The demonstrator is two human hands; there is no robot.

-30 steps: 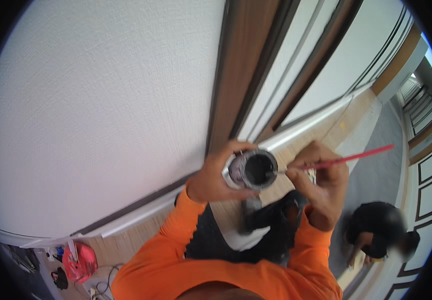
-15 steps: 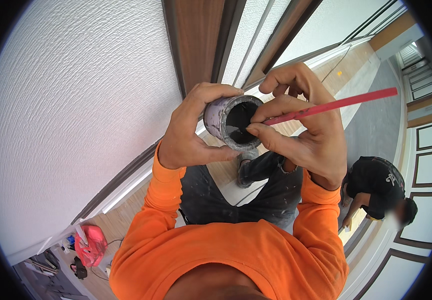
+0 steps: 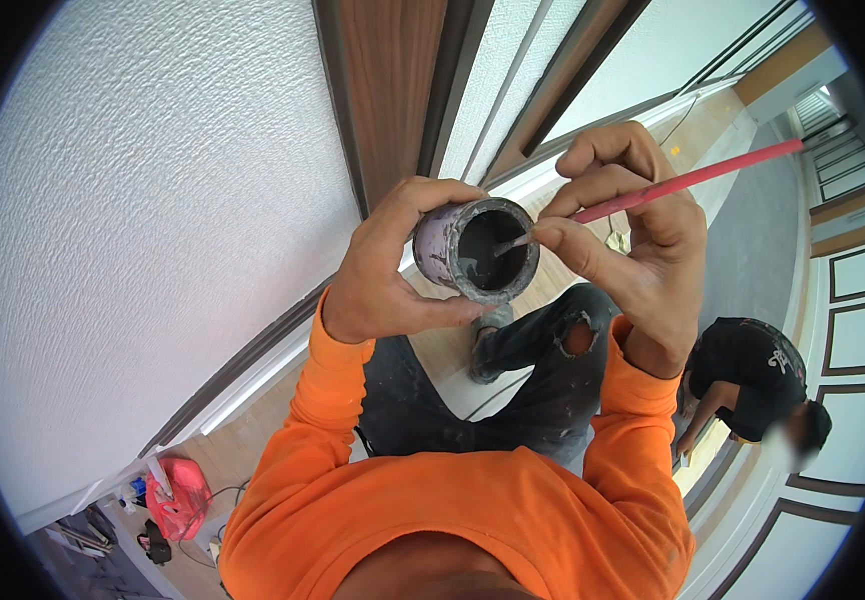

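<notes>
My left hand (image 3: 367,275) grips a paint-spattered, pale lilac can (image 3: 437,250) around its side, tilted so that its mouth faces me. Dark grey, wet-looking material (image 3: 482,265) is inside. My right hand (image 3: 632,260) pinches a slim brush with a red handle (image 3: 712,170) between thumb and fingers, just right of the can. The brush tip (image 3: 507,245) is inside the can's mouth, and the handle points out to the upper right. Both hands are raised above my bent legs in dark torn jeans (image 3: 542,370).
A white textured wall (image 3: 162,220) and brown wooden trim (image 3: 382,90) lie left and ahead. At right, a co-worker in black (image 3: 742,380) bends over near panelled white walls (image 3: 852,440). A red bag (image 3: 182,495), cords and small items lie on the floor (image 3: 257,410) at lower left.
The view tilted over the last second, so hands and can appear higher. Since half a second ago my right hand has shifted slightly right, and more of the brush tip shows inside the can.
</notes>
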